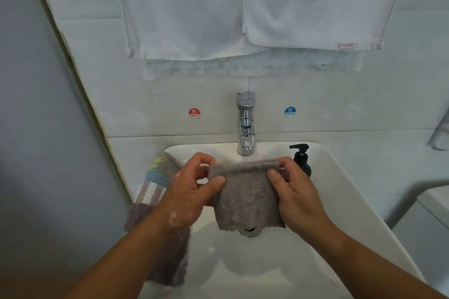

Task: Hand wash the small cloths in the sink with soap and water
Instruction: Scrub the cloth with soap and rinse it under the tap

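A small grey fluffy cloth [245,199] hangs over the white sink [340,192], held up by its top edge. My left hand [192,192] pinches the cloth's upper left corner between thumb and fingers. My right hand [291,189] pinches the upper right corner. The cloth's lower edge hides part of the drain [250,232]. A striped cloth in grey, blue, white and purple [155,187] lies draped over the sink's left rim, partly under my left forearm. The chrome tap [246,124] stands behind the cloth; no water shows.
A black soap pump bottle [302,159] stands on the sink's back right, just behind my right hand. White towels [243,7] hang on the wall above. Hot and cold stickers flank the tap. A wall closes in on the left.
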The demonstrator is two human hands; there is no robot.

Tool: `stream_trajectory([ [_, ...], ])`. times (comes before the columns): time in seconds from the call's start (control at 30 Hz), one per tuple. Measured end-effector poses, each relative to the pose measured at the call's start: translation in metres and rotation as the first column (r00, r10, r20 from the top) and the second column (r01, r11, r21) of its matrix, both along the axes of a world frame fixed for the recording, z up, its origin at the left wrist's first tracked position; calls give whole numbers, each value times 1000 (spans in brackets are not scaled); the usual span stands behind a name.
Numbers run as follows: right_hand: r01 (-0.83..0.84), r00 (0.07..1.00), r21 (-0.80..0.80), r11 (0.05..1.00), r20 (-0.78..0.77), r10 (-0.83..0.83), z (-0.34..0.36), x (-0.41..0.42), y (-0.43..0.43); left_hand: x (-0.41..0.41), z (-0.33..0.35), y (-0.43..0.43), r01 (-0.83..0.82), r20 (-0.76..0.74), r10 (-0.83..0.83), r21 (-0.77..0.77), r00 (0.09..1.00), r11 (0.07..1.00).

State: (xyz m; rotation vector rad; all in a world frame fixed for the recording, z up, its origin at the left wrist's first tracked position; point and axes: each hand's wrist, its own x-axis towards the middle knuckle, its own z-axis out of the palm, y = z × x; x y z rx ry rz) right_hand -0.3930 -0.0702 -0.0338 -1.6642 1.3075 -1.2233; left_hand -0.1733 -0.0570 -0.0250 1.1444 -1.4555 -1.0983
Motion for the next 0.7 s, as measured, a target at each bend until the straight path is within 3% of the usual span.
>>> stream_trajectory([
  [0.17, 108, 991, 118, 987, 67, -116, -1, 2, -3, -12, 0, 12, 18, -90, -15, 26, 996, 999],
  [0.4, -252, 963, 225, 941, 155, 220, 4, -36, 15, -18, -10, 22, 62, -68, -51, 169, 996, 984],
  [0.57, -270, 962, 302, 914, 47, 269, 6, -82, 22, -62, -12, 23, 65, 55, -77, 198, 996, 978],
  [0.7, -204, 976, 300, 932, -11, 217, 23, -140, 17, -120, -2, 9, 126, 14, -132, 214, 991, 969],
])
